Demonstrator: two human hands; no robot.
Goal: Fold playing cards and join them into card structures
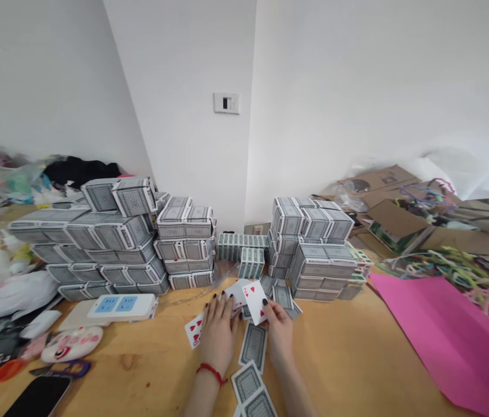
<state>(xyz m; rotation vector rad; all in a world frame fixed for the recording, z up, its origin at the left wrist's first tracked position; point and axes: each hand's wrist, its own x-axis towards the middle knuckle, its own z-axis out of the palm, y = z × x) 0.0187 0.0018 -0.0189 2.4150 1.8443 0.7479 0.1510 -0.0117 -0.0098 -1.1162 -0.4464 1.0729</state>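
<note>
My right hand (279, 330) pinches a two of hearts (253, 297) at its lower right, face up and raised at a tilt. My left hand (219, 335), with a red bracelet at the wrist, lies with fingers stretched out over face-up playing cards. One heart card (194, 332) sticks out on its left side, and white-faced cards show beyond the fingertips. Between my forearms, grey-backed cards (253, 346) lie face down in a loose line toward me. More grey-backed cards (282, 295) lie loosely beyond my right hand.
Tall rows of boxed-looking grey card decks (109, 231) stand at left, with another stack (322, 260) at right. Green-edged decks (252, 262) sit between. A white power strip (122, 307), scissors (64, 369), phone (38, 397), pink sheet (439, 330) and cardboard box (404, 231) surround the area.
</note>
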